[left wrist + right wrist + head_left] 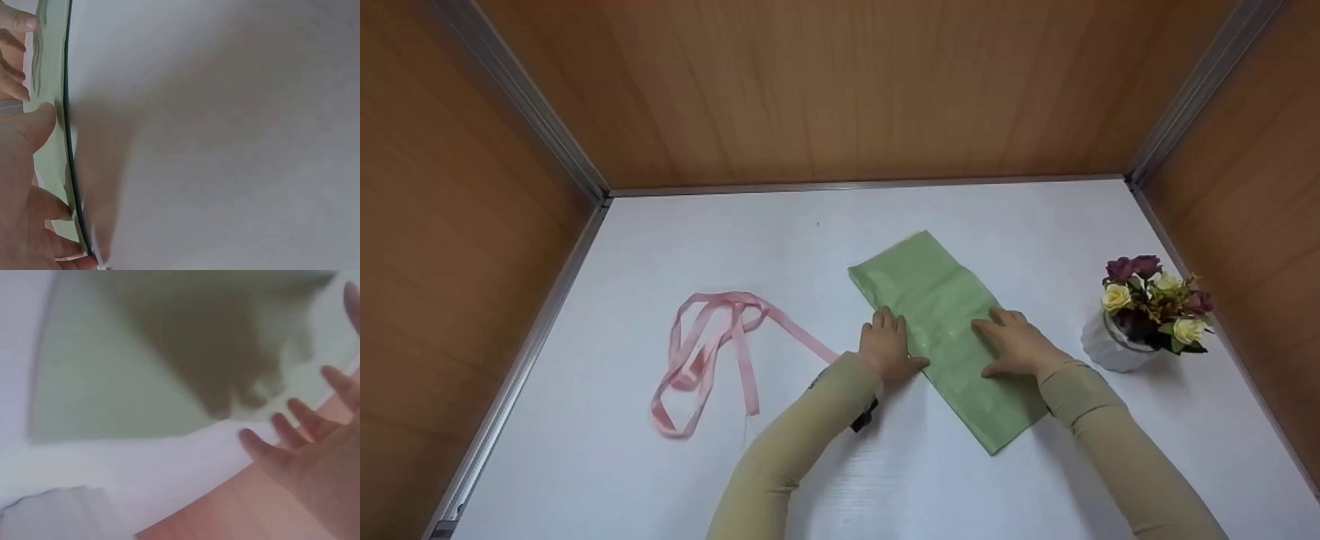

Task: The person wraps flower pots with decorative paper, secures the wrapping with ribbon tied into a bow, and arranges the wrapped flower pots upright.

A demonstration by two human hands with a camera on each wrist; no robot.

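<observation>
A green folded sheet (941, 307), smooth and slightly creased, lies slantwise on the white table; whether it is paper or plastic I cannot tell. My left hand (887, 351) rests along its left edge, fingers extended. In the left wrist view the left thumb (42, 121) lies over the green surface, with the other fingers along the edge. My right hand (1016, 345) is at the sheet's right side, fingers spread over it. The right wrist view shows those fingers (259, 444) spread and the sheet (112, 394) blurred. Neither hand pinches it.
Left of the hands a long pink ribbon (742, 352) lies in loose loops, one end running behind my left forearm. A white pot (1114, 346) of artificial-looking flowers (1159, 300) stands at the right. Wooden panels (840, 90) enclose the table (607, 465) at back and sides.
</observation>
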